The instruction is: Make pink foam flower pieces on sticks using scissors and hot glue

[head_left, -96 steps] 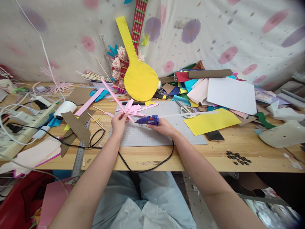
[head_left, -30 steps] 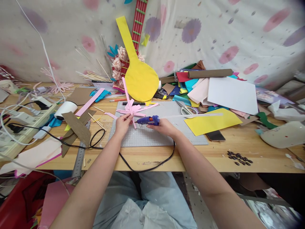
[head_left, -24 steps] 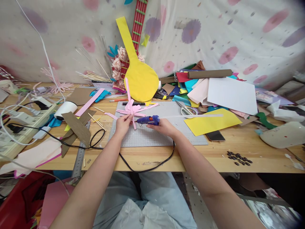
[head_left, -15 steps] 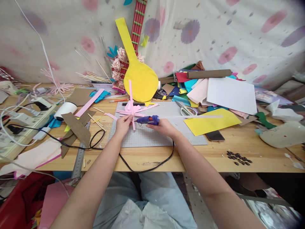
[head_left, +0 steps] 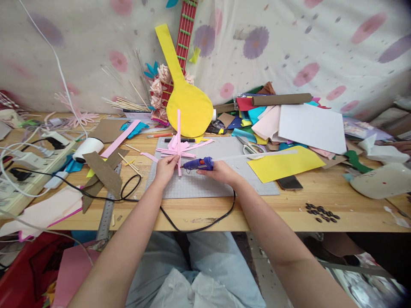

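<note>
My left hand [head_left: 166,169] pinches a long pink strip [head_left: 179,132] near its lower end and holds it upright over the grey cutting mat [head_left: 212,188]. A blue hot glue gun [head_left: 198,164] is in my right hand [head_left: 220,172], its nozzle pointing left at the strip, close to my left fingertips. Whether the nozzle touches the strip I cannot tell. A long translucent glue stick [head_left: 263,155] sticks out of the gun's back toward the right. Behind the held strip, several pink strips and scraps [head_left: 163,152] lie on the mat.
Scissors [head_left: 252,148] and a yellow sheet [head_left: 285,163] lie on the right, with a phone [head_left: 290,182] and black beads [head_left: 322,212] nearby. A black cord [head_left: 199,231] loops over the table's front edge. A yellow banjo-shaped piece [head_left: 189,107] leans at the back; a power strip [head_left: 35,171] stands left.
The pink strip's top has swung slightly right, so it stands straighter. The glue gun has tilted a little, and its glue stick's far end sits slightly higher on the left.
</note>
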### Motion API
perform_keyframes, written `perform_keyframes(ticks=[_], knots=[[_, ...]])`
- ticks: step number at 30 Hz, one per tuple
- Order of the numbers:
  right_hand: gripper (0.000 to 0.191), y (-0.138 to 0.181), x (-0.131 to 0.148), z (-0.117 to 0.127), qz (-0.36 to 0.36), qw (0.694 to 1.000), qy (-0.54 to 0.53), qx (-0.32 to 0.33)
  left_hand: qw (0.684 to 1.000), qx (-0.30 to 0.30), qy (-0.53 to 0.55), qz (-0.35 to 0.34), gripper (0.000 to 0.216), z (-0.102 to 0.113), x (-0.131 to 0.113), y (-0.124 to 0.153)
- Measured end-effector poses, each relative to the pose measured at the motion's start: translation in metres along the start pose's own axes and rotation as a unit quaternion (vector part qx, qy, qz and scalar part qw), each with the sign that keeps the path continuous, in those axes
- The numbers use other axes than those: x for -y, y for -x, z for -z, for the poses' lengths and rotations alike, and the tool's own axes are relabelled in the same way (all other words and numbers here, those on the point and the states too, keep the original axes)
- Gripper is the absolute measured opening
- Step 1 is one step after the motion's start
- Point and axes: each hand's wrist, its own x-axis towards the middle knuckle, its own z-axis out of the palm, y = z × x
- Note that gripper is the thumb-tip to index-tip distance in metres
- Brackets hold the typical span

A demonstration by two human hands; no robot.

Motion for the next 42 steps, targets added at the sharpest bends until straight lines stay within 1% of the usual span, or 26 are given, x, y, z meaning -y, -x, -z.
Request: perform_keyframes(ticks=[5,12,21,26,31,37,42], knots=[[0.036,0.000,0.003,0.002,0.002,1.000,-0.021,-0.023,1.000,0.019,-0.015,-0.009,0.028,0.000,-0.001,0.000],[0.036,0.000,0.002,0.001,0.005,0.999,-0.021,-0.045,0.999,0.051,-0.011,-0.010,0.033,0.000,0.009,-0.003],[0.040,-0.002,0.000,0.003,-0.001,0.998,-0.002,-0.070,0.997,0.057,-0.041,-0.030,0.033,0.001,0.011,-0.004],[0.040,-0.003,-0.004,0.002,-0.027,0.997,0.006,-0.075,0.995,0.071,-0.053,-0.033,0.035,0.002,0.012,-0.005],[0.041,-0.004,-0.006,0.002,-0.050,0.995,-0.002,-0.082,0.995,0.078,-0.061,-0.021,0.033,0.003,0.011,-0.005],[0.040,-0.005,-0.005,0.003,-0.072,0.992,0.020,-0.098,0.992,0.088,-0.093,-0.022,0.031,0.004,0.009,-0.005],[0.041,-0.006,-0.005,0.005,-0.095,0.989,0.041,-0.108,0.991,0.096,-0.096,-0.015,0.031,0.004,0.008,-0.004]])
